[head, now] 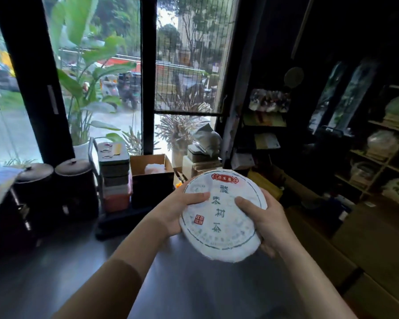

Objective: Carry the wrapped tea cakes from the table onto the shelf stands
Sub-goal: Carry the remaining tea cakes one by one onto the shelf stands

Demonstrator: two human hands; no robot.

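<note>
Got the tea cake point(220, 215) mid-frame, left hand point(171, 211) and right hand point(266, 223) fingers curled round opposite rims; looks stiff, dense, thin wrapper probably tears, so I'd stay on the edges.

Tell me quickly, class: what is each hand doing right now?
Left hand: grips the left edge of the wrapped tea cake, thumb on its face.
Right hand: grips the same cake's right edge.

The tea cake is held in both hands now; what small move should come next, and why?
Probably turn right and carry it toward the wooden shelf. The left hand and right hand grip the tea cake by its sides, in the air, and the shelf stands off to the right.
</note>
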